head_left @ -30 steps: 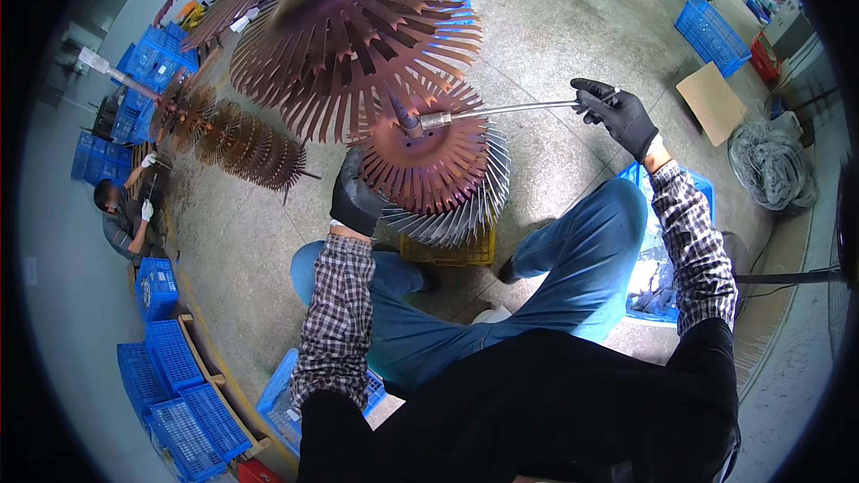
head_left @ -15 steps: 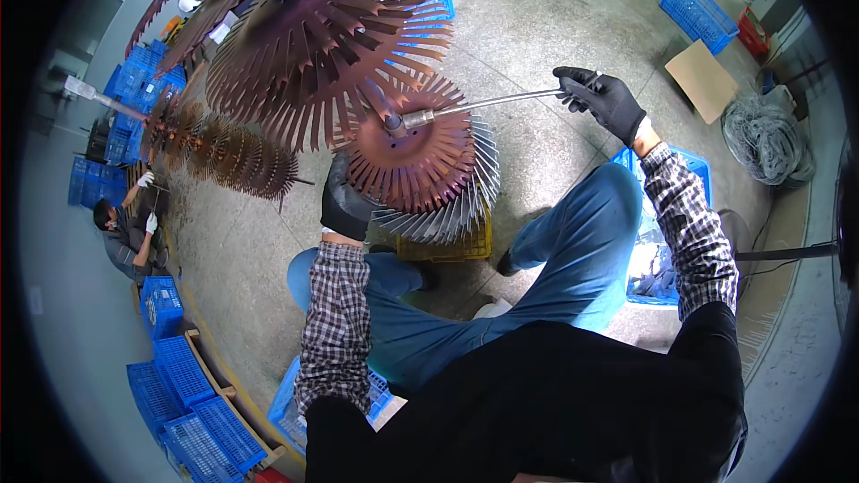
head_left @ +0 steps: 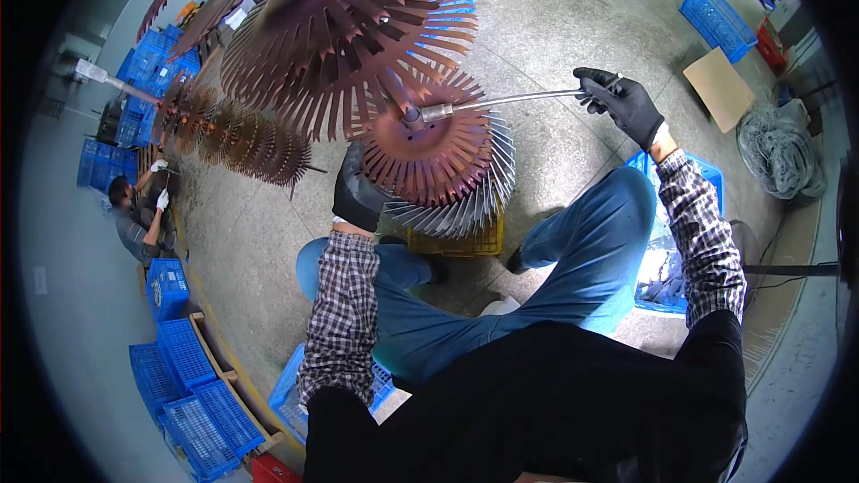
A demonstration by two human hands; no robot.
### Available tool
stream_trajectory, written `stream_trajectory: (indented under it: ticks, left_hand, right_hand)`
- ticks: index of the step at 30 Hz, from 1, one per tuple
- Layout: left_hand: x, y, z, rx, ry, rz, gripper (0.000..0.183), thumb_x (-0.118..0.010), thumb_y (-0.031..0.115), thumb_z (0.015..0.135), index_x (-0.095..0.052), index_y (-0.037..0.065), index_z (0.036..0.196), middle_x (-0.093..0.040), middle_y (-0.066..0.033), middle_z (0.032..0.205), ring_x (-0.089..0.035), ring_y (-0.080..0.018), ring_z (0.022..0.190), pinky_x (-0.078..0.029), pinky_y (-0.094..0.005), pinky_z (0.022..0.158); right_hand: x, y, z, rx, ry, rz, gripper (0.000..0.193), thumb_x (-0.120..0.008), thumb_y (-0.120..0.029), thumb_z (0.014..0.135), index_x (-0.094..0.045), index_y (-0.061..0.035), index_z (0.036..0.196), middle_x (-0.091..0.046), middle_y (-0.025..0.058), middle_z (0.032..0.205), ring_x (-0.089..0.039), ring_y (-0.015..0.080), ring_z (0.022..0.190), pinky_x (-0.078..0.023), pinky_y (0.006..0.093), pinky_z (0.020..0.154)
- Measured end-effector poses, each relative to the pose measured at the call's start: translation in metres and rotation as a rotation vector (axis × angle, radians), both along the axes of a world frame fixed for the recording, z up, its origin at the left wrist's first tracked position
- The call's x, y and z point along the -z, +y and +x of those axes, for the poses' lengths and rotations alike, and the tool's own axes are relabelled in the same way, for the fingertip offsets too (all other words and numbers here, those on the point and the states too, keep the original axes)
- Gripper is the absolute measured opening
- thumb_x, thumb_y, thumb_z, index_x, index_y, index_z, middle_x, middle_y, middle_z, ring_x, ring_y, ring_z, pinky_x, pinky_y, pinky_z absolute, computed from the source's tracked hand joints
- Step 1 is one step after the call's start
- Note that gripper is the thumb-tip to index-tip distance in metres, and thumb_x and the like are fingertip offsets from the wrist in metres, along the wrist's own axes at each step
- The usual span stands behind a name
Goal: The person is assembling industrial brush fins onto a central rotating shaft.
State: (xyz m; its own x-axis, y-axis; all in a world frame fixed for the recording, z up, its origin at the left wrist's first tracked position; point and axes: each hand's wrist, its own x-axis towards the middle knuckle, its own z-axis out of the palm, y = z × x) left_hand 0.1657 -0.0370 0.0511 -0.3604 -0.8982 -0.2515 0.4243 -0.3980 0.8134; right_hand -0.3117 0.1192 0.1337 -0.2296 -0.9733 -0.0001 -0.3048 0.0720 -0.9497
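At 2 o'clock, the right hand [head_left: 631, 112] is clenching a metal wrench [head_left: 521, 100]; the coppery bladed disc [head_left: 428, 148] is sitting at 12. Left hand [head_left: 360, 190] is hugging its 8 o'clock edge, can't tell if grip's tight.

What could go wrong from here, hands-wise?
1. The left hand is at the rim of the lower brown bladed disc; if that turns, blades might snag it.
2. The right hand grips the long metal tool by its far end; if the tool slips, the hand could lurch.
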Motion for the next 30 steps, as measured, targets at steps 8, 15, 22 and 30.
stream_trajectory:
  ticks: [8, 15, 22, 30]
  left_hand:
    - [0.005, 0.001, 0.000, 0.015, 0.023, -0.026, 0.033, -0.040, 0.026, 0.113, -0.064, 0.013, 0.131, -0.072, -0.0036, 0.116, -0.070, -0.0129, 0.092, -0.056, -0.0285, 0.075]
    - [-0.005, 0.007, -0.004, -0.003, 0.002, -0.031, 0.034, -0.041, 0.028, 0.112, -0.065, 0.013, 0.131, -0.072, -0.0036, 0.116, -0.070, -0.0144, 0.094, -0.057, -0.0307, 0.077]
    - [-0.002, 0.008, -0.004, -0.008, -0.006, -0.083, 0.033, -0.042, 0.029, 0.112, -0.065, 0.014, 0.131, -0.072, -0.0039, 0.117, -0.070, -0.0153, 0.096, -0.056, -0.0308, 0.078]
    - [0.002, 0.008, -0.002, -0.009, -0.060, -0.137, 0.033, -0.043, 0.030, 0.112, -0.065, 0.014, 0.130, -0.071, -0.0042, 0.118, -0.070, -0.0155, 0.096, -0.056, -0.0315, 0.078]
  right_hand:
    - [-0.001, -0.001, -0.002, 0.011, 0.018, 0.034, 0.038, -0.071, -0.033, 0.103, -0.072, -0.0092, 0.133, -0.072, 0.0015, 0.091, -0.062, 0.0080, 0.075, -0.050, 0.0218, 0.068]
    - [0.002, -0.001, -0.001, 0.000, -0.004, 0.019, 0.038, -0.071, -0.033, 0.103, -0.072, -0.0092, 0.133, -0.071, 0.0013, 0.090, -0.062, 0.0075, 0.075, -0.049, 0.0216, 0.067]
    - [-0.001, -0.001, 0.000, 0.013, -0.029, 0.033, 0.037, -0.069, -0.032, 0.104, -0.073, -0.0077, 0.132, -0.072, 0.0026, 0.088, -0.062, 0.0079, 0.070, -0.049, 0.0212, 0.065]
    - [-0.011, 0.003, 0.009, 0.069, -0.115, 0.124, 0.037, -0.068, -0.034, 0.105, -0.074, -0.0059, 0.128, -0.072, 0.0025, 0.081, -0.058, 0.0070, 0.060, -0.045, 0.0202, 0.056]
